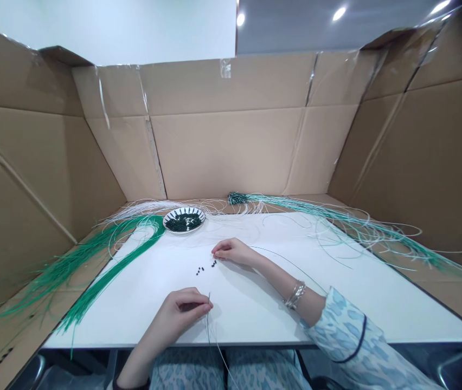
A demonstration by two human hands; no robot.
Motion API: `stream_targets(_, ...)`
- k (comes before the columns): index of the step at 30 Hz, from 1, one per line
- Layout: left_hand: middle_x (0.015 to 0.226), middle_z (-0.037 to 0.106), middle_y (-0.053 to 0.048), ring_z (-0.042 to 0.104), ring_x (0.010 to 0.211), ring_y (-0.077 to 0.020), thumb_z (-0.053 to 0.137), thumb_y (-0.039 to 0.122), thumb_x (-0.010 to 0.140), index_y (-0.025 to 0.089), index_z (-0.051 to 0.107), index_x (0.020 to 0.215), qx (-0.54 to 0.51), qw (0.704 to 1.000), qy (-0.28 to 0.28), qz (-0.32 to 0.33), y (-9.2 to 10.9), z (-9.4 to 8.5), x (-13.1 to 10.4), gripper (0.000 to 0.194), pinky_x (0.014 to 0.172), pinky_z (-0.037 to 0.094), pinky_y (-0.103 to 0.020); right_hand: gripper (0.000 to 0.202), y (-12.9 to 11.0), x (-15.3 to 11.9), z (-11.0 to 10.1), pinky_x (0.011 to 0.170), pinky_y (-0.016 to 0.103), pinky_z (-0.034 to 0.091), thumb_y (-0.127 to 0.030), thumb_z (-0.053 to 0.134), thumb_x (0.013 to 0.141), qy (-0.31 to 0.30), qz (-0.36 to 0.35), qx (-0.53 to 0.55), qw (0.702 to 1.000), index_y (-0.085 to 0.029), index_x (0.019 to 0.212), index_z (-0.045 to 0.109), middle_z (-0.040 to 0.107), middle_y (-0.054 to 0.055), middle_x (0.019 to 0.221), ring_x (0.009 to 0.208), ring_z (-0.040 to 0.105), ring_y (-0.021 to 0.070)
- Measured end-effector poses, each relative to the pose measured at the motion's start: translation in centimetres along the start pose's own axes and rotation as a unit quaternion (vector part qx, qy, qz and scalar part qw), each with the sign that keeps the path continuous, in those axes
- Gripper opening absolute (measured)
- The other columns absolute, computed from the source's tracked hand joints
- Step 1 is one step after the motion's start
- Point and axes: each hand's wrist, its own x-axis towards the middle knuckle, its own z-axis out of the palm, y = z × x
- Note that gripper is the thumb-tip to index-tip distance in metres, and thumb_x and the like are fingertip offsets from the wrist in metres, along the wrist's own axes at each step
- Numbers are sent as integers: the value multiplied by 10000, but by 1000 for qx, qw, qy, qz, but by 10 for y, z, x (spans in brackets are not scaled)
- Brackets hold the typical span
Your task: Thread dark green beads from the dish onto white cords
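My left hand (184, 313) is closed in a pinch near the table's front edge. Between thumb and forefinger are thin cords (208, 327), one dark and one white; short ends poke up above the fingertips and the rest hangs toward my lap. Farther out, my right hand (233, 251) has its fingertips pressed together low over the table; whatever they hold, if anything, is too small to make out. Just below those fingertips lie a few small black beads (213, 264), with more black beads (199, 270) to their left.
A striped bowl (166, 225) of dark green beads stands at the back left. Beside it spreads a bundle of green cords (121, 271). Green and white strands (328, 208) with a beaded end (237, 198) lie at the back right. Cardboard walls (231, 151) enclose the white table (263, 319).
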Motion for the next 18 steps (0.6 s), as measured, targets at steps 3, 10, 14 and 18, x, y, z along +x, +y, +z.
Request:
stream_targets(3,754,684,-70,574,737,-215,784,465,789,162,845,757,0,1000,0,0,-1,1,0,311,678,405,-321,287,0,0,0,876,446,613,-306,673,1014,1,2,0,1000,-166,1264,654,687,93,1260,1042,710,246)
stream_targets(10,761,692,-77,583,743,-217,774,455,796,159,846,759,-5,1000,1,2,-2,1,1,307,688,413,-320,273,-2,0,1,859,432,618,-305,670,1016,1,5,-13,1000,-165,1250,659,694,89,1241,1020,714,237)
stream_targets(14,750,680,-75,578,734,-215,777,466,791,154,843,751,-5,1000,1,2,-3,1,-1,321,681,413,-321,285,-2,0,2,876,445,613,-308,671,1014,1,4,-17,1000,-166,1261,655,688,93,1258,1042,710,245)
stream_targets(18,752,678,-79,578,734,-216,772,452,794,144,843,754,-1,1000,-1,3,0,1,0,318,685,410,-323,295,-2,0,1,890,456,608,-310,672,1014,-3,4,-21,1000,-167,1271,651,683,95,1273,1059,706,252)
